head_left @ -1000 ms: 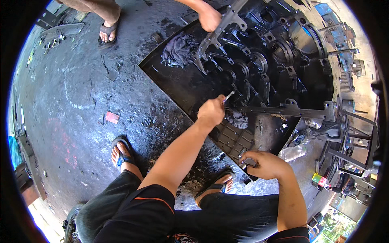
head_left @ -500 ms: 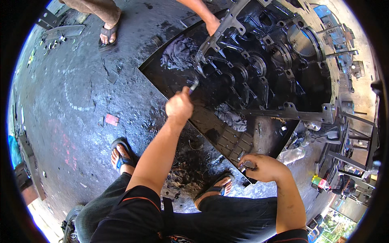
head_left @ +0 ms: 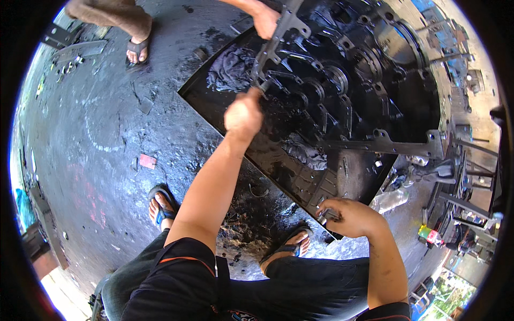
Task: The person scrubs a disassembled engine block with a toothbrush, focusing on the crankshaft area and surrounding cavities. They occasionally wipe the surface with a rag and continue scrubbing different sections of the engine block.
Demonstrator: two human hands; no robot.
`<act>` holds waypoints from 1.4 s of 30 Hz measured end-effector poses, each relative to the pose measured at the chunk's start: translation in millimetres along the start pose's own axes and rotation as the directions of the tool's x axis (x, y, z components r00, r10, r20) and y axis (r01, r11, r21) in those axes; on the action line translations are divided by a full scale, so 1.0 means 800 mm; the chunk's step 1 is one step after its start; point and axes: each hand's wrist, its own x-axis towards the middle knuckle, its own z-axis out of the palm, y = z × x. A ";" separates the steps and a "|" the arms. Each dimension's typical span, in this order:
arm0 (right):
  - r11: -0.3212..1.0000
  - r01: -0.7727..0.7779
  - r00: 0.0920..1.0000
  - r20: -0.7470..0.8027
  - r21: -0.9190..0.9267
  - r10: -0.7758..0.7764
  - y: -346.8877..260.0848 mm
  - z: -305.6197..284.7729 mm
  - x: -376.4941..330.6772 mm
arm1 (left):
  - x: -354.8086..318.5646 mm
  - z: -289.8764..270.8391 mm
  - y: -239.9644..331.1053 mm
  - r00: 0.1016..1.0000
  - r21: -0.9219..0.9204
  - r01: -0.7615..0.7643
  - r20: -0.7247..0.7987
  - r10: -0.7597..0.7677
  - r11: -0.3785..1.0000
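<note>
My left hand [head_left: 243,115] is closed around a short, slim tool [head_left: 264,85] with a pale metal-looking end. The tool's kind cannot be made out. Its end is at the near-left corner of a large black engine block [head_left: 381,144], whose half-round bearing saddles face up. Over the tray's near corner, my right hand [head_left: 350,216] is closed on a small shiny metal piece [head_left: 324,215], mostly hidden by the fingers. The block lies over a shallow, oily metal tray [head_left: 214,115]. One dark rag [head_left: 231,69] lies left of the block, another rag [head_left: 305,152] beside its near edge.
A co-worker's hand [head_left: 266,22] is at the block's left edge, and their sandalled foot [head_left: 138,51] stands at far left. A red piece [head_left: 148,161] lies on the oily floor. A clear plastic bottle [head_left: 390,201] and metal frames [head_left: 471,208] are at right.
My left hand has moved up and slightly right, bringing the tool to the block's corner. My right hand stays near the tray corner. The co-worker's hand has shifted slightly left.
</note>
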 end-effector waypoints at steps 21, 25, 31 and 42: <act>1.000 0.019 1.000 -0.010 0.014 -0.019 0.005 0.007 -0.006 | -0.001 -0.036 0.011 0.992 0.105 -0.014 0.123 0.001 0.994; 0.998 0.051 0.998 -0.039 -0.030 -0.052 0.001 0.008 -0.006 | -0.001 -0.030 0.014 0.975 0.203 -0.046 0.223 0.000 0.978; 0.999 0.032 0.999 -0.023 -0.006 -0.033 -0.001 0.007 -0.010 | -0.008 -0.021 0.005 0.992 0.146 -0.024 0.124 0.006 0.989; 0.999 0.027 0.999 -0.046 -0.026 -0.028 -0.005 0.010 -0.015 | -0.011 -0.006 -0.019 0.987 -0.046 -0.108 -0.128 0.101 0.993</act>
